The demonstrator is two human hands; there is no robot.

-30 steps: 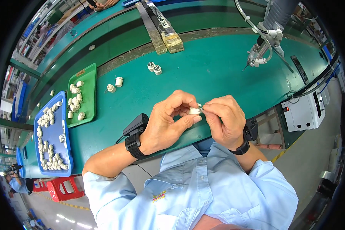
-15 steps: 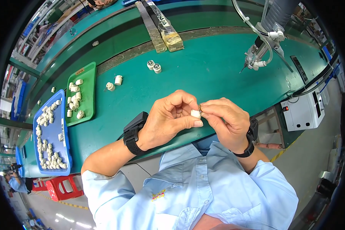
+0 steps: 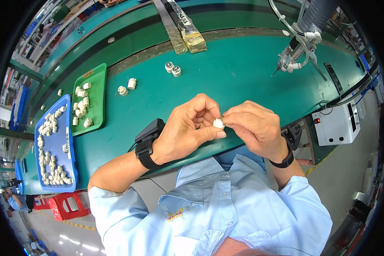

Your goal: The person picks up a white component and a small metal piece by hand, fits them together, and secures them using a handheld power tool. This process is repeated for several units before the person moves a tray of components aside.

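Observation:
My left hand (image 3: 187, 124) pinches a small white cylindrical part (image 3: 218, 123) between thumb and fingers, over the table's near edge. The fingertips of my right hand (image 3: 257, 128) are pressed together at the top of that part. A small brownish bit shows there, but what the right fingers grip is mostly hidden. Beyond my hands stand two white cylinders with dark-patterned tops (image 3: 176, 71). Farther left are a white cylindrical piece (image 3: 132, 83) and another white piece (image 3: 122, 90) with thin wire at its side.
On the left, a green tray (image 3: 99, 98) and a blue tray (image 3: 74, 160) hold several white parts. Long taped bars (image 3: 195, 42) lie at the back of the green table (image 3: 230, 68). A nozzle tool with hoses (image 3: 290, 59) hangs at right, above a white box unit (image 3: 335, 126).
My right hand has turned slightly and its wrist has shifted outward, with its fingertips still at the white part. My left hand keeps its pinch. The whole view has shifted a little.

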